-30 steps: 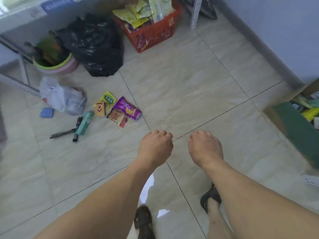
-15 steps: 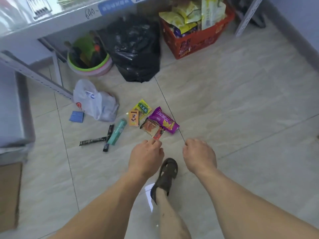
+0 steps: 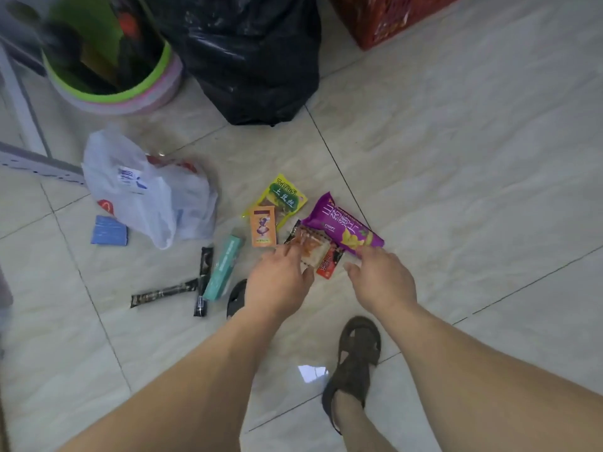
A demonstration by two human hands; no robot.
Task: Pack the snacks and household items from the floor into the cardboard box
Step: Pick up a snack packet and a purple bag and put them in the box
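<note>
I see both hands low over the snack pile. My left hand [image 3: 277,282] has its fingers spread and touching the clear packet [image 3: 311,251], not yet gripping. My right hand [image 3: 383,278] reaches with loose fingers to the edge of the purple bag [image 3: 342,225] and holds nothing. On the floor [image 3: 456,158] lie also the yellow packet [image 3: 284,197], orange sachet [image 3: 262,230], teal box [image 3: 225,267] and dark sticks [image 3: 164,292]. The box is out of view, so I judge most of the packing remains.
</note>
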